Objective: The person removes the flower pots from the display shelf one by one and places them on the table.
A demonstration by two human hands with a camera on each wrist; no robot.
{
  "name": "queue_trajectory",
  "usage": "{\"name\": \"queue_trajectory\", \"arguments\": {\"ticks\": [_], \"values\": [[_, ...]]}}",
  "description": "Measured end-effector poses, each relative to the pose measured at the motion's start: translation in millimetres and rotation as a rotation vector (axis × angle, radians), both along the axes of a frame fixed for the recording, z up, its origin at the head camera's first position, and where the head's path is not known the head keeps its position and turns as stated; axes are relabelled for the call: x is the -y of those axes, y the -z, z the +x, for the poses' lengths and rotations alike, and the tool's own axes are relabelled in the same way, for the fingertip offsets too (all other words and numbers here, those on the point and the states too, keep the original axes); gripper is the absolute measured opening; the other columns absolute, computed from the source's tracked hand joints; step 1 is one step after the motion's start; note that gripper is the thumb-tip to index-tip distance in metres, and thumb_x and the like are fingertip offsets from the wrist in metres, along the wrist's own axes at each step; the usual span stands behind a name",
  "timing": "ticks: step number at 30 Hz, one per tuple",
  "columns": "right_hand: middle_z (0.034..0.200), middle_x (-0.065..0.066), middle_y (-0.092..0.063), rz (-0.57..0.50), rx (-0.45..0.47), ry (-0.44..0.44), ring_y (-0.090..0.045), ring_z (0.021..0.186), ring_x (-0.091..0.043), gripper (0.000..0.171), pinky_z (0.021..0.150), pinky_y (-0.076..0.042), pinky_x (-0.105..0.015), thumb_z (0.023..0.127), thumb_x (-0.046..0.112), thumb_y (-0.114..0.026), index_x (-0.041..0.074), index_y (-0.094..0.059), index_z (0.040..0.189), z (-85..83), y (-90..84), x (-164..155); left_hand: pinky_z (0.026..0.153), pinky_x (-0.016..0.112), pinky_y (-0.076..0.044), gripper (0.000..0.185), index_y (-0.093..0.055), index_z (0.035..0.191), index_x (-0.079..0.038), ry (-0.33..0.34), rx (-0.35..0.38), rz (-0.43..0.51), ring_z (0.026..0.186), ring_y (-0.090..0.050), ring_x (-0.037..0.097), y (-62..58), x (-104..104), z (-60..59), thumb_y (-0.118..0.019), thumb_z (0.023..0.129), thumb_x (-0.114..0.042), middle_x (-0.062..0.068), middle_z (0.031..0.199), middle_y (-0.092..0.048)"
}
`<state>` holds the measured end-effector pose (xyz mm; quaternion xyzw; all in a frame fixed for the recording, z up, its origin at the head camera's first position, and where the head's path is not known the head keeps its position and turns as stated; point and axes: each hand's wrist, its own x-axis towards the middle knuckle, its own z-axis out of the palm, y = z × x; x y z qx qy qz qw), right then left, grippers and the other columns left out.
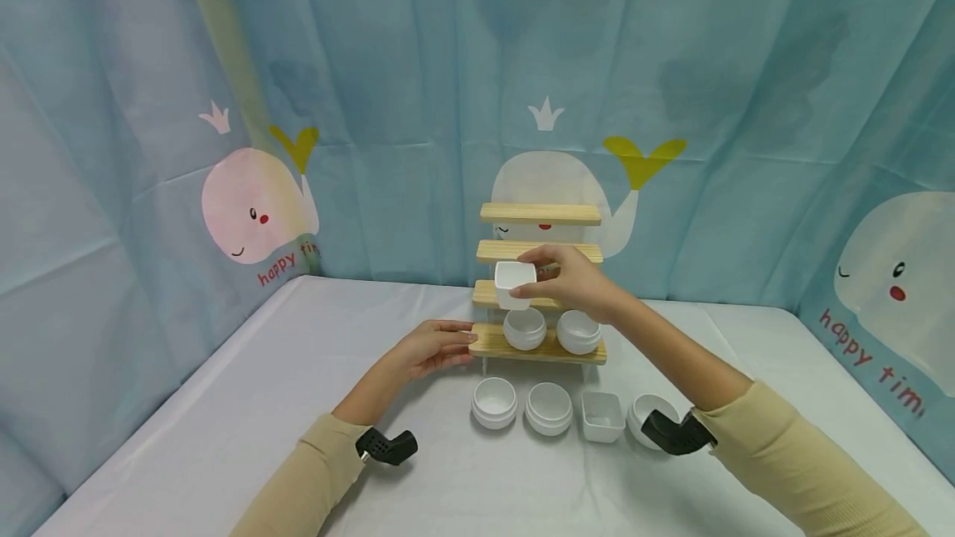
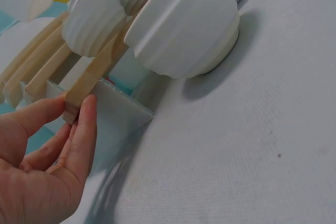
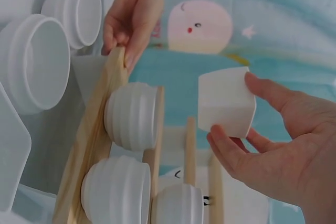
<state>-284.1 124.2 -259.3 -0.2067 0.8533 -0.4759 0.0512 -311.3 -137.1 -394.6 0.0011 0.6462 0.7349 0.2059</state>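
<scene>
My right hand (image 1: 570,280) holds a small square white cup (image 1: 515,284) in front of the upper boards of a stepped wooden shelf (image 1: 540,214). In the right wrist view, the thumb and fingers pinch the square cup (image 3: 226,100) at its sides, apart from the boards. With thumb and fingers, my left hand (image 1: 436,348) pinches the left end of the lowest board (image 2: 86,85). Two round ribbed white bowls (image 1: 525,329) (image 1: 579,331) sit on that board. Another ribbed bowl (image 3: 178,203) on a higher board shows in the right wrist view; the right hand hides it from the head view.
On the white tablecloth (image 1: 418,495) before the shelf stand round white bowls (image 1: 494,403) (image 1: 550,408), a square cup (image 1: 603,417) and another round bowl (image 1: 647,417), partly covered by the right wrist camera (image 1: 677,432). A blue curtain (image 1: 388,214) with whales hangs behind.
</scene>
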Motion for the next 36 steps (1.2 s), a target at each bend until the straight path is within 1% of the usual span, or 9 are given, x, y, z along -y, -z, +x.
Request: {"name": "queue_trajectory", "arguments": {"ticks": [3, 9, 13, 16, 20, 24, 27, 32, 36], "values": [[0.13, -0.018, -0.063, -0.01, -0.004, -0.004, -0.066, 0.108, -0.028, 0.06, 0.081, -0.056, -0.024, 0.092, 0.012, -0.084, -0.004, -0.059, 0.144, 2.9, 0.0, -0.3, 0.08, 0.025, -0.067, 0.048, -0.05, 0.148, 0.01, -0.003, 0.005, -0.003, 0.087, -0.075, 0.015, 0.0, -0.2, -0.4, -0.065, 0.104, -0.002, 0.014, 0.113, -0.07], [0.134, -0.019, -0.062, -0.029, -0.012, -0.009, -0.067, 0.11, -0.03, 0.06, 0.083, -0.058, -0.025, 0.091, 0.012, -0.084, -0.004, -0.059, 0.142, 10.1, 0.1, -0.9, 0.08, 0.025, -0.066, 0.048, -0.052, 0.148, 0.009, -0.01, 0.017, -0.009, 0.088, -0.075, 0.015, -1.0, -0.7, 0.1, -0.066, 0.104, -0.002, 0.015, 0.114, -0.071], [0.131, -0.019, -0.063, -0.049, -0.006, -0.022, -0.068, 0.108, -0.03, 0.058, 0.084, -0.061, -0.026, 0.09, 0.011, -0.085, -0.005, -0.06, 0.141, 16.1, 0.8, 1.0, 0.08, 0.025, -0.067, 0.047, -0.052, 0.148, 0.008, -0.011, 0.021, -0.012, 0.088, -0.075, 0.015, -1.6, -0.5, 0.5, -0.065, 0.104, -0.002, 0.014, 0.113, -0.071], [0.134, -0.02, -0.062, -0.06, -0.002, -0.033, -0.069, 0.111, -0.032, 0.056, 0.087, -0.063, -0.028, 0.09, 0.009, -0.084, -0.005, -0.061, 0.14, 21.6, 1.9, 3.3, 0.08, 0.024, -0.066, 0.048, -0.051, 0.149, 0.009, -0.004, 0.016, -0.007, 0.088, -0.075, 0.015, -1.2, 0.1, 0.4, -0.065, 0.104, -0.002, 0.014, 0.113, -0.071], [0.136, -0.02, -0.061, -0.055, -0.001, -0.039, -0.068, 0.115, -0.034, 0.056, 0.087, -0.063, -0.03, 0.09, 0.011, -0.084, -0.004, -0.061, 0.139, 29.2, 3.5, 4.6, 0.08, 0.024, -0.066, 0.048, -0.051, 0.149, 0.009, 0.0, 0.011, -0.003, 0.087, -0.075, 0.014, -0.5, 0.3, 0.6, -0.065, 0.104, -0.003, 0.013, 0.112, -0.071], [0.14, -0.019, -0.061, -0.033, -0.024, -0.055, -0.066, 0.118, -0.035, 0.057, 0.089, -0.062, -0.033, 0.091, 0.015, -0.085, -0.002, -0.061, 0.14, 34.2, 6.5, 3.2, 0.079, 0.024, -0.066, 0.048, -0.05, 0.149, 0.009, 0.006, 0.007, 0.0, 0.086, -0.075, 0.014, 0.2, 0.7, 0.6, -0.064, 0.105, -0.003, 0.012, 0.109, -0.072], [0.143, -0.019, -0.06, -0.029, -0.032, -0.066, -0.066, 0.118, -0.035, 0.057, 0.091, -0.062, -0.035, 0.091, 0.015, -0.085, -0.002, -0.062, 0.14, 37.2, 8.8, 2.5, 0.079, 0.023, -0.066, 0.049, -0.049, 0.15, 0.01, 0.012, 0.001, 0.008, 0.086, -0.075, 0.013, 1.1, 0.9, 0.1, -0.064, 0.105, -0.002, 0.012, 0.108, -0.072], [0.139, -0.019, -0.062, -0.046, -0.03, -0.081, -0.069, 0.113, -0.032, 0.057, 0.088, -0.063, -0.033, 0.091, 0.013, -0.085, -0.002, -0.061, 0.141, 42.5, 12.9, 0.9, 0.079, 0.024, -0.066, 0.048, -0.05, 0.149, 0.01, 0.005, 0.002, 0.004, 0.086, -0.075, 0.014, 2.1, 0.3, -0.8, -0.064, 0.104, -0.002, 0.012, 0.109, -0.073], [0.138, -0.019, -0.063, -0.06, -0.032, -0.087, -0.069, 0.113, -0.032, 0.057, 0.089, -0.063, -0.032, 0.091, 0.012, -0.085, -0.003, -0.062, 0.14, 45.2, 17.9, 0.1, 0.079, 0.024, -0.066, 0.047, -0.053, 0.148, 0.008, -0.008, 0.014, -0.012, 0.087, -0.076, 0.014, 1.5, -0.4, -0.6, -0.066, 0.104, -0.003, 0.013, 0.111, -0.073]]}}
